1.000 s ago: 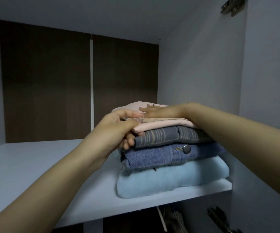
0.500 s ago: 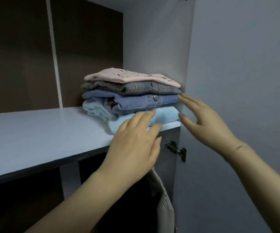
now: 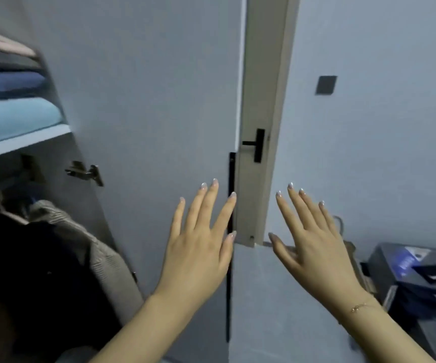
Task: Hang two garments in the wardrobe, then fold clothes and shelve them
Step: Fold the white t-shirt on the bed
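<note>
Nearest the camera, the left hand (image 3: pixel 198 247) is reaching forward with its fingers spread and straight, holding nothing; it is lying in front of the open wardrobe door (image 3: pixel 146 100), its forefinger and thumb overlapping the door's dark edge handle (image 3: pixel 231 169). Whether the palm is touching the door cannot be told. Just beside it, the right hand (image 3: pixel 313 244) is also stretching out with spread fingers, empty, a thin bracelet (image 3: pixel 359 307) sitting at the wrist. Low on the left, dark and grey garments (image 3: pixel 54 258) are hanging inside the wardrobe, near a metal hinge (image 3: pixel 84 172). Above them a white shelf (image 3: pixel 25 141) is carrying a stack of clothes (image 3: pixel 12 100) at the picture's left edge: light blue at the bottom, then darker blue, grey, and pink on top. Low on the right, a dark box (image 3: pixel 395 263) with clutter is sitting near the wall. Farther back, between the hands, a pale room door (image 3: pixel 261 74) with a black lever (image 3: pixel 256 145) is standing, and a dark switch (image 3: pixel 326 85) is showing on the wall beyond.
</note>
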